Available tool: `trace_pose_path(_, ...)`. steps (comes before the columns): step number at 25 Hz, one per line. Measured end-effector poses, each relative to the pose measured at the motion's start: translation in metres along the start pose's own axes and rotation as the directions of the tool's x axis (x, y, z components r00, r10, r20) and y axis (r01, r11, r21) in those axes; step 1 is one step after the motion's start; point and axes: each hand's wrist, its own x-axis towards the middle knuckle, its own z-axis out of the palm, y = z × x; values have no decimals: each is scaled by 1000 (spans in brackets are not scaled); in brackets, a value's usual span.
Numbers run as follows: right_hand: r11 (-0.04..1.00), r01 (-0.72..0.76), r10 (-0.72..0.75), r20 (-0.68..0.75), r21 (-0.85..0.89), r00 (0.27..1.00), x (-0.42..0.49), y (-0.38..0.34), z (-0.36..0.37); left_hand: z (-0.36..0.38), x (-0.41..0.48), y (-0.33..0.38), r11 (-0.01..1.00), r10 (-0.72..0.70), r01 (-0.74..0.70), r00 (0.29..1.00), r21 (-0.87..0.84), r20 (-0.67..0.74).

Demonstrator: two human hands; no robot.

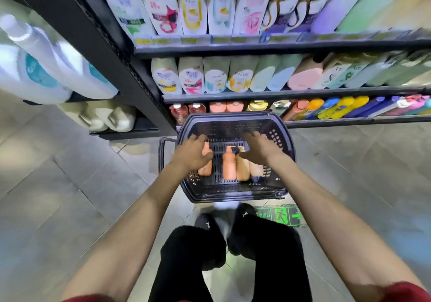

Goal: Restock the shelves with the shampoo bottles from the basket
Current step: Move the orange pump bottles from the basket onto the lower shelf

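Observation:
A black plastic basket (233, 198) stands on the tiled floor in front of the shelves. Several orange and peach pump bottles lie in it: one at the left (205, 169), an orange one in the middle (228, 167) and paler ones (243, 170) beside it. My left hand (192, 153) reaches palm down over the left bottle, fingers stretched forward and thumb beside its neck. Over the right-hand bottles my right hand (258, 149) hovers with spread fingers. Similar orange bottles (224, 106) stand on the bottom shelf just behind the basket.
Three shelf levels packed with shampoo bottles rise ahead, the lowest edge (338, 121) at floor height. White jugs (35, 73) and beige jugs (114, 118) fill the left unit. A green exit sticker (281, 215) lies by my black shoes (243, 217).

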Motion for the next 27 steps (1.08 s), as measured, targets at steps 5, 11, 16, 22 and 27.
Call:
trace_pose_path(5, 998, -44, 40, 88, 48, 995, 91, 39, 108, 116, 83, -35, 996, -53, 57, 997, -75, 59)
trace_pose_path(11, 999, -26, 22, 156, 25, 988, 192, 71, 232, 221, 193, -84, 997, -81, 79, 990, 18, 115)
trace_pose_path(16, 1000, -11, 9, 135, 14, 991, 261, 88, 292, 286, 257, -113, 983, -168, 161, 983, 93, 75)
trace_pose_path(22, 1000, -11, 7, 160, 22, 987, 303, 103, 310, 311, 295, -126, 963, -266, 267, 964, -30, 23)
trace_pose_path(27, 1000, 13, -17, 135, 27, 991, 337, 112, 314, 333, 317, -134, 921, -365, 367, 930, -130, 40)
